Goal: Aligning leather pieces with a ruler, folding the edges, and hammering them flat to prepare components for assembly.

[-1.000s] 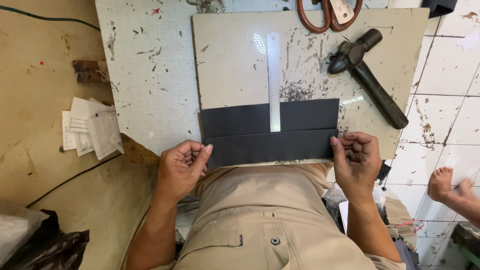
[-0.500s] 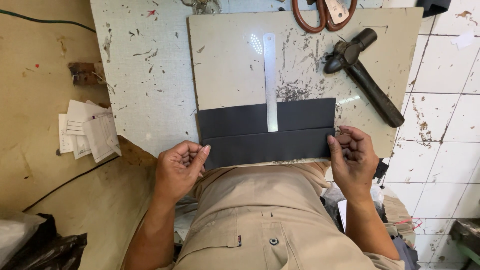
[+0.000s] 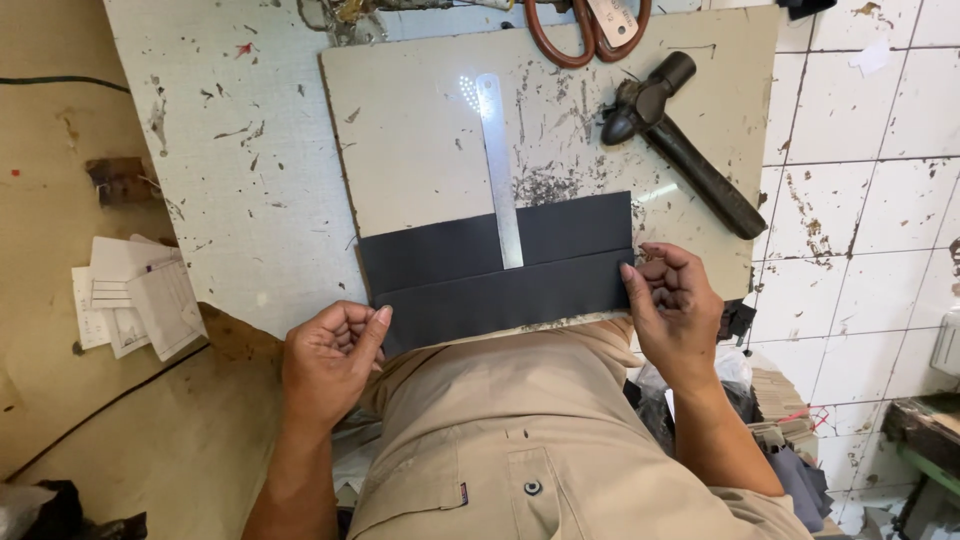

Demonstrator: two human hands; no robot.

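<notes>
Workshop: hammer (image 3: 680,140), scissors (image 3: 585,25), scarred board (image 3: 420,130)

The scene is bright and evenly lit, with soft daylight-like light that seems to come from above, toward twelve o'clock. The strongest glare sits on the metal ruler (image 3: 497,165), where its upper end shines almost white. A weaker shine lies on the board (image 3: 420,150) beside the hammer (image 3: 680,140), toward two o'clock. Shadows are short and soft; a thin one runs under the dark sheet (image 3: 500,270) at its near edge. The centre is sharp. At seven and five o'clock the corners are darker, and straight lines bend slightly near the edges.
</notes>
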